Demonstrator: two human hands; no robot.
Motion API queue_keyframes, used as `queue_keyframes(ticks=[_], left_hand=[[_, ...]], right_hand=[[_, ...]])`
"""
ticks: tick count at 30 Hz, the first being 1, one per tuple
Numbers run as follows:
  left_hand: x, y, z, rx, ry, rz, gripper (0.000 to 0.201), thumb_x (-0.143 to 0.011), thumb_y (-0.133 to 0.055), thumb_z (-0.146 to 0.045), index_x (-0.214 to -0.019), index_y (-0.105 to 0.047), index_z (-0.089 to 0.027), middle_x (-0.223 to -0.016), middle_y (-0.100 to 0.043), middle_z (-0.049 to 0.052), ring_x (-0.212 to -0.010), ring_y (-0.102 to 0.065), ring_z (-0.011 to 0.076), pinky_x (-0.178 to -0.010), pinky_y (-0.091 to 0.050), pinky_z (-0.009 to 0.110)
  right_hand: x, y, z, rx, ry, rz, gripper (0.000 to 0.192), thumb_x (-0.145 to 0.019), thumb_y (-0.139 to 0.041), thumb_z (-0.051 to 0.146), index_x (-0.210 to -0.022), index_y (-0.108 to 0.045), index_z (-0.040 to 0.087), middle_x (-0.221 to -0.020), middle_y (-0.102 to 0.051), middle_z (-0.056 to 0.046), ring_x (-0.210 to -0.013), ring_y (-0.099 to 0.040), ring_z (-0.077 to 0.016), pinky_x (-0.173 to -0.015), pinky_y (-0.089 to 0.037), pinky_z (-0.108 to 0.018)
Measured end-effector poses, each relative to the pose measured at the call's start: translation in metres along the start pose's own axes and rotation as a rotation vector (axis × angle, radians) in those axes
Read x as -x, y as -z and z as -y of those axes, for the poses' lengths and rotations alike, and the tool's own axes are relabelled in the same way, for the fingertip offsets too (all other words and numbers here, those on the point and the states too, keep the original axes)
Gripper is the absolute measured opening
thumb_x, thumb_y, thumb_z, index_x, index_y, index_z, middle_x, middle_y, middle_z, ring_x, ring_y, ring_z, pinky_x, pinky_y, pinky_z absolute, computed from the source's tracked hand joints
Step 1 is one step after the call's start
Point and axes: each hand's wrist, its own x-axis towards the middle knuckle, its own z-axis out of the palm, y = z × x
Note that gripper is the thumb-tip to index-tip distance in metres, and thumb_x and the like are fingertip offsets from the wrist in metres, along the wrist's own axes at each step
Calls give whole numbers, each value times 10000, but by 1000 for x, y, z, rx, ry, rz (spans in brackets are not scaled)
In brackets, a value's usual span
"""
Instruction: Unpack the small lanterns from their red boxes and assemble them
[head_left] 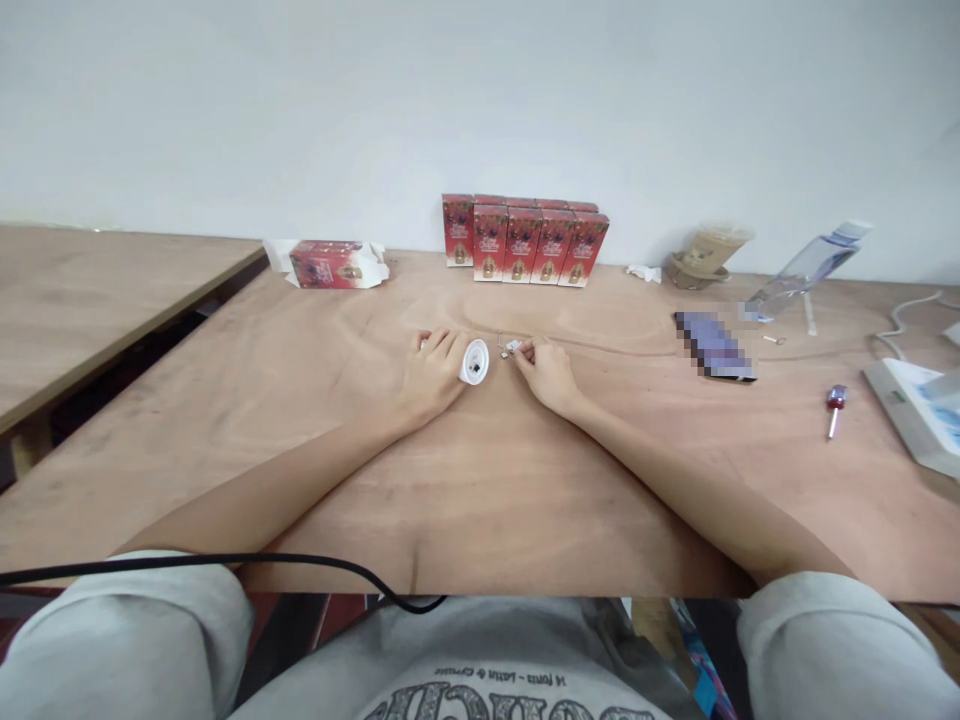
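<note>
Left hand (pixel 433 372) clamped on white socket (pixel 474 362); right hand (pixel 545 370), at 3 o'clock, pinching small metal part (pixel 513 347) on counter (pixel 480 480).

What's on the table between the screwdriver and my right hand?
Head view: mostly bare wood between the right hand and the red-handled screwdriver; the blurred dark flat thing lies just behind that line.

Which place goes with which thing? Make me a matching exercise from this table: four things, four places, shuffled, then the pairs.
Things:
1. white socket
2. screwdriver
3. upright boxes
4. lying box

Places:
A. far middle, by the wall
B. in the left hand
C. far left of the table
D. right side, near the white device

Pairs: 1-B, 2-D, 3-A, 4-C
</note>
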Motion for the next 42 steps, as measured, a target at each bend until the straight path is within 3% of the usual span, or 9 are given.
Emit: queue_keyframes(ticks=[3,8,10,16,27,32,37,42], left_hand=[[-1,2,-1,-14,-15,1,153,-889,-441,-189,-933,-583,-157,-875,-694,70,-850,-617,219,-768,-367,358],[0,0,0,-24,-35,-19,147,-886,-474,-233,-941,-592,-165,-850,-696,69,-846,-615,229,-759,-361,361],[-1,-1,0,-30,-43,-18,155,-889,-471,-246,-927,-598,-165,-846,-695,74,-847,-614,234,-756,-361,364],[-2,2,-2,-3,-63,18,186,-904,-447,-249,-944,-612,-174,-854,-695,75,-854,-611,231,-766,-363,374],[-2,4,-4,-33,-77,49,170,-894,-456,-247,-936,-601,-170,-866,-696,74,-872,-610,240,-766,-367,376],[-2,6,-1,-42,62,105,195,-856,-478,-179,-1025,-571,-157,-936,-692,95,-908,-605,269,-793,-363,415],[-3,7,-4,-80,118,209,272,-845,-400,-104,-1061,-553,-167,-949,-683,120,-925,-596,289,-821,-357,450],[-4,4,-5,-107,133,201,305,-793,-374,-69,-1030,-551,-139,-905,-671,155,-897,-597,303,-816,-367,475]], right_hand=[[4,3,5,-25,107,-99,131,-853,-506,231,-786,-606,180,-804,-642,-55,-766,-567,-191,-751,-431,-333],[24,5,25,-55,577,-159,199,-904,-472,293,-812,-620,197,-779,-639,-52,-791,-539,-182,-772,-411,-335],[31,3,32,-31,665,-159,209,-915,-463,287,-833,-636,204,-792,-651,-52,-798,-533,-184,-765,-405,-336],[35,-3,35,-37,565,-159,249,-930,-441,304,-833,-654,217,-798,-644,-62,-822,-527,-201,-778,-407,-358],[34,-4,34,0,629,-219,194,-890,-494,246,-754,-625,207,-708,-635,-28,-747,-525,-174,-726,-399,-316],[21,2,15,26,570,-231,193,-883,-488,258,-768,-632,203,-714,-642,-41,-751,-529,-187,-728,-395,-336],[-3,3,-12,225,414,-194,204,-872,-501,265,-758,-650,184,-763,-665,-81,-809,-522,-233,-763,-385,-380],[-8,-1,-15,315,346,-189,222,-881,-493,306,-788,-646,176,-793,-667,-100,-831,-525,-254,-761,-380,-392]])
